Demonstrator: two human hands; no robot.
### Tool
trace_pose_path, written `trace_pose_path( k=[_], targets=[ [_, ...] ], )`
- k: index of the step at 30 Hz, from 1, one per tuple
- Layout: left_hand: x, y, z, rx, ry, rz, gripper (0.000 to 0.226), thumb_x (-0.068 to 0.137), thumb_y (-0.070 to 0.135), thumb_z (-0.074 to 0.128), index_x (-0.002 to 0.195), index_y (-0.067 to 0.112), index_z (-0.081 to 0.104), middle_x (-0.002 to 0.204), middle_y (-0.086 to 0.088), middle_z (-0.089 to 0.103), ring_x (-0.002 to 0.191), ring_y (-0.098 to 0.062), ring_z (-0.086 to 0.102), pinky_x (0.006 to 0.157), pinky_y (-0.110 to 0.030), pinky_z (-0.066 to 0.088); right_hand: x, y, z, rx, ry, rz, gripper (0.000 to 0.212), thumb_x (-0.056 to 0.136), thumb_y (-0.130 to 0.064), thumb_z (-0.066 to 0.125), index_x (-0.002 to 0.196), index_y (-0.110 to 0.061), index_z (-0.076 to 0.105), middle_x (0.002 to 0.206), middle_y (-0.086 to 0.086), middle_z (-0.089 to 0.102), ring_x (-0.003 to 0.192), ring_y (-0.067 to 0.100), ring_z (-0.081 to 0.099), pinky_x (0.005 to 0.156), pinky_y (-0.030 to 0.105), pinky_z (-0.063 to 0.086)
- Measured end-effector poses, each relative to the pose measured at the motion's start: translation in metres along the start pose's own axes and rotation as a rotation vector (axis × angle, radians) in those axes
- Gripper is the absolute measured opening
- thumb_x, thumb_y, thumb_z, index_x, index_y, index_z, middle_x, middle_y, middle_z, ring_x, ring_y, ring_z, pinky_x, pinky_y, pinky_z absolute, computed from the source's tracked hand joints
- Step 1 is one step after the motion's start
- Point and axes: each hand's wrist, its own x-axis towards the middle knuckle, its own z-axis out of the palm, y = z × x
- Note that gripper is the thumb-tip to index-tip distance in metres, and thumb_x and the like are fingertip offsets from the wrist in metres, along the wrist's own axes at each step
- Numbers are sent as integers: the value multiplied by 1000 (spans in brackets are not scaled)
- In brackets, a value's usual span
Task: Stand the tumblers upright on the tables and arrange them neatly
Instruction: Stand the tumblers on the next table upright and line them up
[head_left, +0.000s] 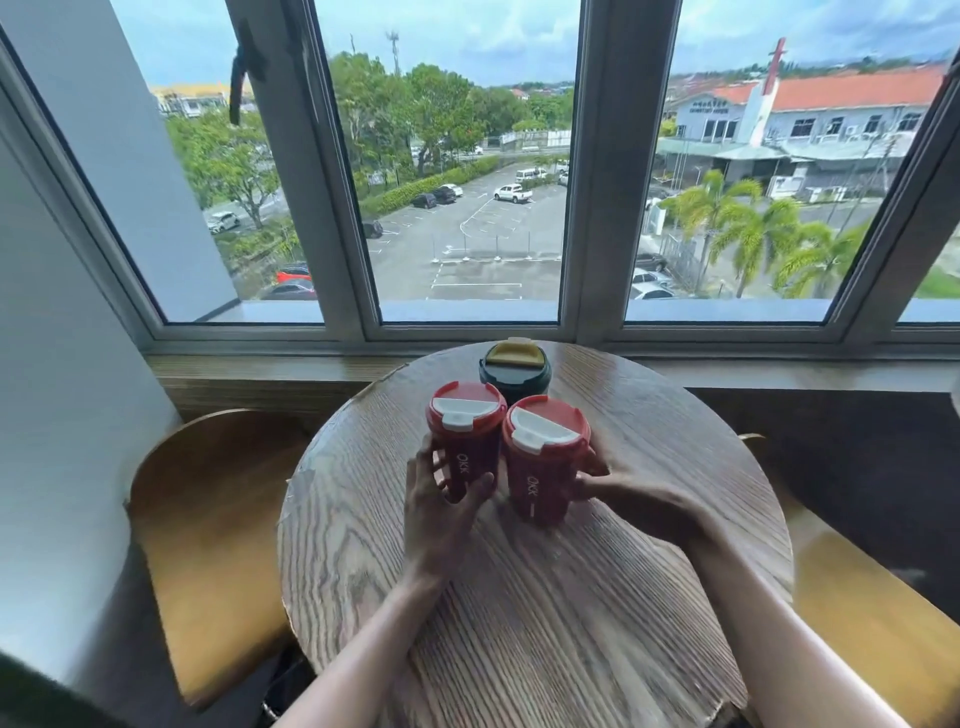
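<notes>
I see my left hand (441, 499) curled around the left red tumbler (466, 436), my right hand (631, 493) gripping the right red tumbler (543, 457); both stand upright, touching, mid round table (519, 597), before the dark tumbler (514, 371).

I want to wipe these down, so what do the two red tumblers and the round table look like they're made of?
The two red tumblers with white lid flaps look like matte plastic, though the dull, glare-free walls could be coated metal. The round table looks like wood or wood veneer: bold open grain lines, a low satin sheen.
</notes>
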Motion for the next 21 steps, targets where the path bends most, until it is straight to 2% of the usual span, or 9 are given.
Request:
trace_pose_path(
  k=[2,5,8,11,14,16,18,21],
  targets=[
    [1,-1,0,7,10,-4,86,71,41,81,144,32,36,130,2,54,112,-17,64,92,-45,56,1,11,14,-24,102,-7,102,63,-20,88,142,-30,25,140,2,49,119,3,60,91,19,52],
    [2,-3,0,5,5,-14,83,69,44,78,141,36,36,128,3,60,111,-17,66,92,-47,56,7,32,39,-180,377,-67,106,45,-45,95,126,-44,26,130,7,47,121,17,55,95,28,51],
    [2,-3,0,2,-6,-12,80,71,38,76,141,33,37,125,3,62,108,-14,67,91,-46,56,8,37,54,-167,513,-159,99,48,-48,92,123,-38,28,126,3,49,116,14,56,88,22,50],
    [2,-3,-1,-13,-1,-9,82,69,40,76,141,29,38,125,2,63,109,-14,67,92,-46,57,6,30,53,-151,521,-190,95,55,-35,89,127,-28,28,122,-4,50,110,4,54,82,17,47],
    [3,-2,-2,-18,13,-12,84,68,37,78,141,27,38,125,4,63,110,-12,66,91,-46,57,8,30,44,-150,488,-152,86,62,-16,87,125,-28,30,114,-4,55,106,10,60,78,21,54],
    [3,-3,-3,-18,32,-10,85,66,35,80,141,28,39,124,4,63,110,-12,66,89,-45,57,9,32,40,-146,475,-127,83,66,-9,85,126,-26,30,110,1,57,103,19,64,78,28,58],
    [3,-3,-4,-5,43,-3,86,66,33,83,140,28,40,125,2,63,111,-11,65,88,-45,58,11,32,38,-144,478,-113,83,65,-10,84,125,-28,31,111,8,60,103,27,66,80,43,60],
    [2,-2,-4,8,45,-6,83,66,30,87,137,30,42,125,3,62,111,-10,63,88,-44,58,13,27,38,-137,463,-89,80,62,-15,81,124,-28,33,110,11,60,99,25,67,81,50,59]
  ],
)
